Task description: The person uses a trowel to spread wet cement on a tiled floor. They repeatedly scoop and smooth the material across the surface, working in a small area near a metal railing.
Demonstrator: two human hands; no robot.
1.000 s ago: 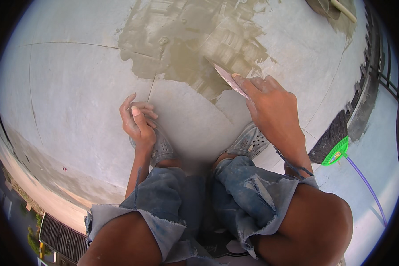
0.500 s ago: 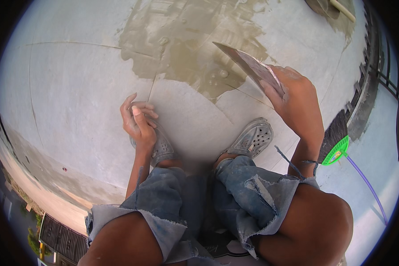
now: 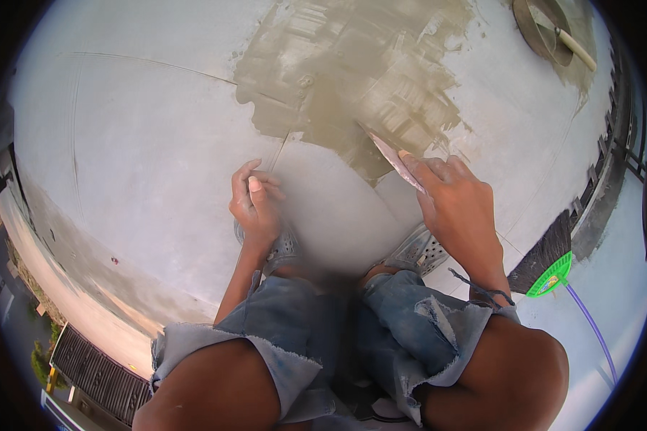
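My right hand [image 3: 459, 202] grips a flat scraper blade [image 3: 396, 159], its thumb and fingers on either side of the smeared sheet. The blade is seen nearly edge-on, its far tip at the wet grey-brown coating [image 3: 323, 131] spread over the pale slab. Whether the whole lower edge touches the coating I cannot tell. My left hand [image 3: 255, 201] hangs over my left shoe, palm partly up, fingers loosely bent and apart, with nothing in it. Grey residue coats the fingers of both hands.
A round pan [image 3: 533, 32] with a pale-handled tool [image 3: 576, 49] stands at the far right. Nearer on that side lies a broom [image 3: 551, 276] with black bristles and a purple stick. Perforated clogs [image 3: 418, 251] are on my feet. Lower roofs [image 3: 97, 373] show beyond the slab's left edge.
My right hand has brought the scraper blade down and nearer, turning it from broad face to nearly edge-on. My left hand keeps its loose pose. The whole view has shifted slightly.
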